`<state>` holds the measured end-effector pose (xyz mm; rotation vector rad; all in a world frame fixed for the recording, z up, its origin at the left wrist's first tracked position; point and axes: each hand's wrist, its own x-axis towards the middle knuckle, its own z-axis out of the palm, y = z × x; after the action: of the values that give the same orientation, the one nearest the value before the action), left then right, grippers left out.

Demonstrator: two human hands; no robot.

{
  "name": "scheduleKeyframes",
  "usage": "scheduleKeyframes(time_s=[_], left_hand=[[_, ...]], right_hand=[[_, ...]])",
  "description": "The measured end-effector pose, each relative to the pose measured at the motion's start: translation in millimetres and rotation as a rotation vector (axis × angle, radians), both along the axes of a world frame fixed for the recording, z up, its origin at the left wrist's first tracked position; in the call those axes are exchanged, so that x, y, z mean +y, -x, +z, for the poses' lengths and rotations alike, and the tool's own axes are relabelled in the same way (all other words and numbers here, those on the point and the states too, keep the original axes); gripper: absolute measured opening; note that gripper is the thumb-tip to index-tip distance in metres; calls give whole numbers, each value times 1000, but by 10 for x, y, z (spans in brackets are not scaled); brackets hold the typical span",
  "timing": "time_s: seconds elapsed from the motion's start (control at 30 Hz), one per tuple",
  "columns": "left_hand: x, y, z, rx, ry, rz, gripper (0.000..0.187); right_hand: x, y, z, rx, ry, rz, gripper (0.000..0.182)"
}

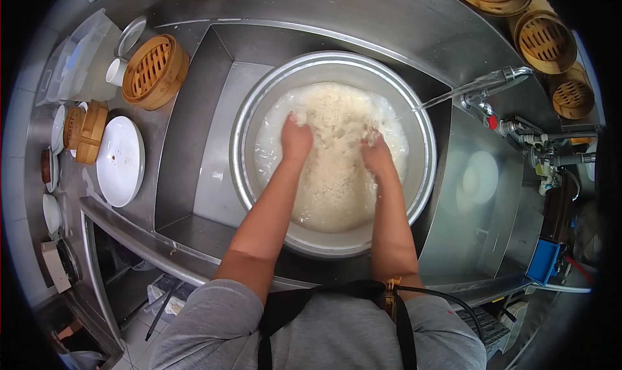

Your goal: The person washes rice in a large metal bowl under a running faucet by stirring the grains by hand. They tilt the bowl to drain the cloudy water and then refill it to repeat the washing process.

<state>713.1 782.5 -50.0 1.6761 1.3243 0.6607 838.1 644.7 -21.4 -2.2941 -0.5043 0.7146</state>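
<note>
A big round metal pot (238, 156) stands in the sink with white rice (334, 176) under cloudy water. My left hand (297, 139) is in the left part of the rice, its fingers curled into the grains and partly hidden. On the other side, my right hand (377, 155) is closed around rice, with wet grains clinging about its blurred fingertips. Water runs from the faucet (515, 74) in a stream over the pot's right rim.
Left of the sink (217, 169) are a bamboo steamer (155, 72), a white oval plate (121, 163) and a clear plastic bin (81, 59). More steamers (546, 41) stand at the upper right. A second basin (479, 221) holds water and a submerged white plate (481, 177).
</note>
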Motion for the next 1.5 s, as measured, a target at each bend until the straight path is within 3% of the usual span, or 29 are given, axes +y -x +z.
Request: scheduleKeyframes(time_s=[0.07, 0.13, 0.17, 0.27, 0.3, 0.33, 0.4, 0.5, 0.6, 0.63, 0.73, 0.77, 0.83, 0.87, 0.93, 0.97, 1.03, 1.07, 1.1, 1.13, 1.2, 1.23, 1.27, 1.33, 1.4, 1.43, 1.5], left_hand=[[8, 159, 84, 254, -185, 175, 42], [-94, 291, -201, 334, -127, 304, 46], [-163, 347, -375, 375, -94, 369, 47], [-269, 380, -638, 406, 311, 294, 51], [-286, 364, -541, 485, 338, 191, 58], [-317, 311, -504, 311, 419, 195, 60], [-421, 185, -350, -16, 575, 219, 63], [-573, -33, 106, -371, 688, 182, 63], [-615, -66, 247, -400, 510, -57, 56], [-566, -89, 278, -338, 455, -101, 51], [-378, -127, 325, -176, 364, -217, 36], [-307, -130, 325, -125, 347, -254, 31], [-160, -104, 263, -94, 129, -165, 24], [-56, -83, 199, -79, 20, -119, 21], [267, 1, -386, -65, -364, 40, 26], [342, 58, -410, -272, -101, 173, 27], [446, 190, -503, -621, 419, 439, 35], [444, 180, -569, -695, 516, 502, 37], [436, 169, -636, -767, 614, 564, 40], [428, 155, -722, -840, 715, 628, 43], [483, 167, -883, -987, 897, 314, 50], [524, 148, -923, -1055, 982, 147, 53], [519, 62, -788, -1032, 1014, 133, 56], [383, -153, -340, -983, 1080, 118, 63], [382, -231, -254, -964, 1185, -9, 61], [367, -260, -206, -953, 1238, -74, 60], [249, -364, 43, -736, 1065, -190, 56]], right_hand=[[-248, -185, -363, -41, 253, -148, 52], [-456, -298, -743, -1, 250, -399, 56], [-511, -260, -828, 84, 119, -529, 58], [-548, -16, -994, 391, -435, -866, 65], [-537, 67, -1087, 547, -639, -881, 63], [-462, 166, -1037, 705, -844, -885, 61], [-257, 338, -731, 1055, -821, -731, 60], [-83, 400, -650, 1239, -881, -540, 54], [49, 369, -600, 988, -674, -332, 52], [118, 386, -467, 785, -683, -393, 53], [236, 345, -139, 789, -530, -482, 53], [234, 292, -113, 530, -318, -227, 53], [121, 56, -85, -2, 108, 262, 54], [34, -115, -60, -39, 194, 372, 57], [-136, -477, -298, -172, 407, 325, 63], [-109, -524, -251, -170, 418, 50, 56], [-147, -705, -830, -146, 45, -198, 54], [-165, -817, -1149, -132, -146, -323, 53], [-174, -912, -1325, 385, -307, -531, 46], [-104, -864, -1208, 637, -576, -530, 45], [111, -664, -1002, 1132, -1122, -487, 44], [321, -518, -1017, 605, -699, -509, 43], [582, -346, -1030, 89, -267, -498, 42], [741, -286, -996, 175, -274, -493, 44], [733, -366, -833, 1375, -1149, -435, 50], [757, -421, -1008, 1356, -1128, -375, 46], [828, -544, -1536, 1313, -1085, -252, 39]])
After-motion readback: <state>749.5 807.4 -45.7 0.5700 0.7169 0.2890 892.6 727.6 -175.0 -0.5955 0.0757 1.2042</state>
